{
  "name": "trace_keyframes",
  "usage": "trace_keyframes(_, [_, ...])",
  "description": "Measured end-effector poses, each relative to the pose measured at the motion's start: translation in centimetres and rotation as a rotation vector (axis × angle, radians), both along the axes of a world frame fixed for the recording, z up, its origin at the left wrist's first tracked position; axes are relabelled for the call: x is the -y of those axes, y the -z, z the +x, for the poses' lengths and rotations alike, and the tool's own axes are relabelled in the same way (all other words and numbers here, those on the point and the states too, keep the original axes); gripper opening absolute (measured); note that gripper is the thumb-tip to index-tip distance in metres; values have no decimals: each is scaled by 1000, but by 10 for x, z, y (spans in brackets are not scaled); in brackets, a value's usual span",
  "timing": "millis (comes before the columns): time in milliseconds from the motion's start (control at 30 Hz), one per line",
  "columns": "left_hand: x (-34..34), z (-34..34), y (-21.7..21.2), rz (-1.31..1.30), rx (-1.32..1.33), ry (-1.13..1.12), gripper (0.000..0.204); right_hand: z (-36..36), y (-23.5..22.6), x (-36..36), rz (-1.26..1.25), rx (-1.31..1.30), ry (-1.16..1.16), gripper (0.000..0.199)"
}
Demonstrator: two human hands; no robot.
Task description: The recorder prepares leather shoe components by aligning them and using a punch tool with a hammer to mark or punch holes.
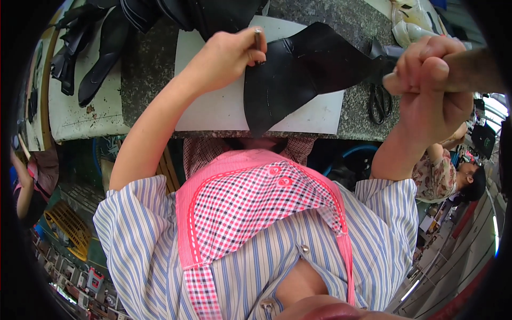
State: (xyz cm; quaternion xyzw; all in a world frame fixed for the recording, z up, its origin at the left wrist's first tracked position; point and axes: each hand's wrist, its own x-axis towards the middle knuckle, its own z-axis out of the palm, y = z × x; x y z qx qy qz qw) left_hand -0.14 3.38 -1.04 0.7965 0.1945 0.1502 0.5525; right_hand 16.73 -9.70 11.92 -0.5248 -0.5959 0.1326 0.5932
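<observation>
My left hand (230,56) pinches a short metal punch (258,41) between thumb and fingers. It stands upright at the upper left edge of a black leather piece (290,80). The leather lies on a white board (213,114) and narrows to a point at the board's near edge. Raised at the right, close to the camera, my right hand (429,80) is closed round a thick wooden handle (474,71). The far end of that handle runs out of the picture, so its head is hidden.
Black scissors (380,104) lie right of the board on the speckled worktable (149,90). More black leather parts (104,58) are heaped at the left and back. Clear plastic bags (413,21) sit at the back right. Another person (445,170) is off to the right.
</observation>
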Motion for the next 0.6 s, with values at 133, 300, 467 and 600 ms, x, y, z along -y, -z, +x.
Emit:
trace_keyframes(133, [2,-8,12,552,16,61,11,-3,24,-22,-780,676,-54,15])
trace_keyframes(300, [3,-4,0,99,-68,-195,12,63,40,-26,-498,494,74,15])
trace_keyframes(467, [14,16,-32,400,-93,-84,15,167,117,-48,-811,964,695,32])
trace_keyframes(600, [-17,55,-27,519,100,-207,16,182,155,-55,-826,853,660,30])
